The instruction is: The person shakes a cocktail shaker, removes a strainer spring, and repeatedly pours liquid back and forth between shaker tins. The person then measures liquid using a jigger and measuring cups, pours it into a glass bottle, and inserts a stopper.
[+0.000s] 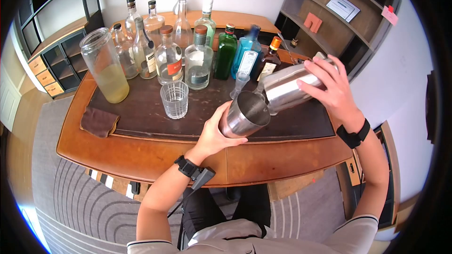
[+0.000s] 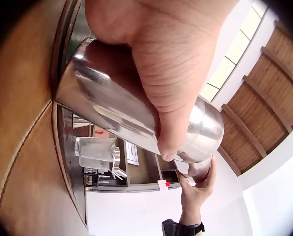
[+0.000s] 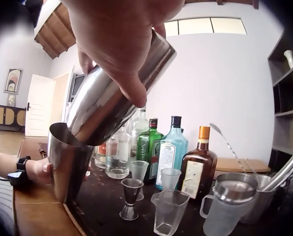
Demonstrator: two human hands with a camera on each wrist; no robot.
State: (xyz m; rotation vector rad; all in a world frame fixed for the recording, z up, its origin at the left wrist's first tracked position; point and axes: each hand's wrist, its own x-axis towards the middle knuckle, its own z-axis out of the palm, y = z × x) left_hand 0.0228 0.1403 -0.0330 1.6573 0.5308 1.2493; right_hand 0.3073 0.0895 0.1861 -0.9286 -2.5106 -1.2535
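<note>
In the head view, my left hand [image 1: 214,134] grips a metal shaker tin [image 1: 242,121] near the table's front edge, its open mouth facing up and leaning to the right. My right hand [image 1: 329,84] holds a second shaker tin [image 1: 288,88] from above, tipped steeply toward the left. The right wrist view shows the tilted tin's [image 3: 109,101] lower end right at the rim of the lower tin [image 3: 65,164]. Thumb and fingers wrap each tin. Any liquid inside the lower tin is hard to see. A metal jigger [image 3: 130,196] stands on the table beside them.
Behind stand several bottles, among them a green bottle [image 1: 225,54] and a blue bottle [image 1: 247,49]. A cut glass tumbler [image 1: 174,101], a tall pitcher [image 1: 109,73] of yellowish liquid and a folded brown cloth [image 1: 100,122] sit to the left. Right: a plastic measuring cup [image 3: 168,211] and frosted jug [image 3: 222,216].
</note>
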